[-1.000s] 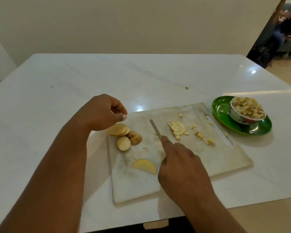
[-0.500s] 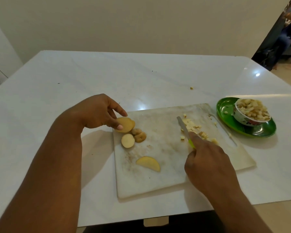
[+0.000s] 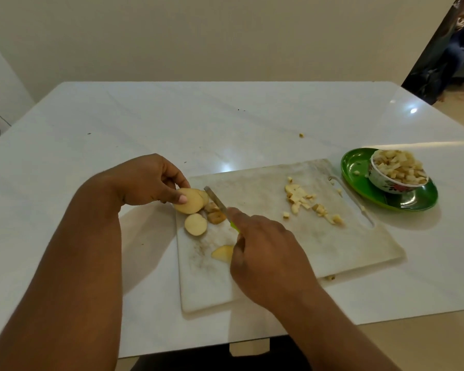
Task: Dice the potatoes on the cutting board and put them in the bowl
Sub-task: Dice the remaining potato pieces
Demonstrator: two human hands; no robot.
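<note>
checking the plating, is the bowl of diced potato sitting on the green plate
Touching. The head view shows the bowl resting directly on the green plate, no gap beneath.

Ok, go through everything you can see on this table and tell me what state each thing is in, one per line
left hand: pinching a potato slice
potato slice: uncut, at the board's left edge
right hand: gripping the knife
knife: blade over the slices
cutting board: flat on the table
diced potato: loose pile on the board
bowl: heaped full of dice, on the green plate
green plate: under the bowl
</note>
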